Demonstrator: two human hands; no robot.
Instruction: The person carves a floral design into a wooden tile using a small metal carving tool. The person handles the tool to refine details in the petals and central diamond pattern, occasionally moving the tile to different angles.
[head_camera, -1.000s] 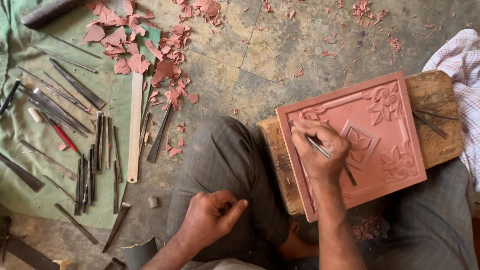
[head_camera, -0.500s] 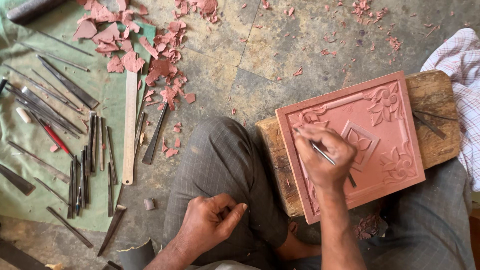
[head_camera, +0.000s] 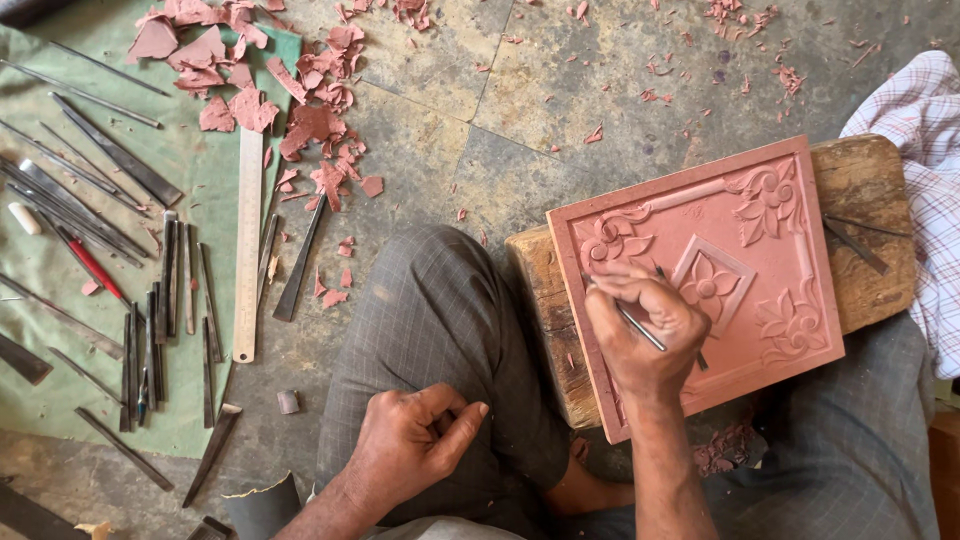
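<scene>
Since a second ago little has shifted: left hand (head_camera: 415, 445) stays loosely curled, empty, on the grey-trousered knee (head_camera: 440, 320), while right hand (head_camera: 645, 335) stays pinched around a thin metal tool (head_camera: 640, 327) (tip hidden) on the carved red tile (head_camera: 740, 230) atop its wooden block (head_camera: 860, 180).

No packages, labels, signs, screens.

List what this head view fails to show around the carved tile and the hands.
- Tip of the thin tool: hidden under the right hand.
- Lower-left part of the tile: covered by that hand.
- Left hand: palm hidden.
- Checked cloth: cut by the right edge.
</scene>
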